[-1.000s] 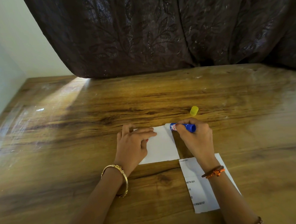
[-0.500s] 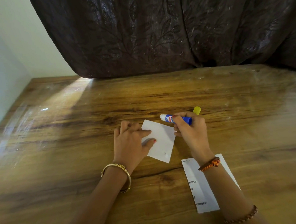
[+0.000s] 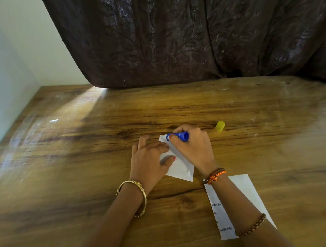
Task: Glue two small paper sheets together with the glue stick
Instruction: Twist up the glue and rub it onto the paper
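A small white paper sheet (image 3: 181,169) lies turned at an angle on the wooden table (image 3: 86,163). My left hand (image 3: 148,160) presses flat on its left part, fingers spread and thumb on the paper. My right hand (image 3: 193,148) grips a blue glue stick (image 3: 178,136), uncapped, with its tip down on the sheet's far corner. A second white sheet (image 3: 222,213) with printed numbers lies to the right near the front, partly hidden under my right forearm.
The yellow glue cap (image 3: 220,125) lies on the table to the right of my right hand. A dark patterned curtain (image 3: 174,39) hangs behind the table's far edge. A pale wall (image 3: 9,73) runs along the left side.
The sheet has turned from square to angled under my left hand. My right hand carried the glue stick left, onto the sheet's far corner, away from the yellow cap.
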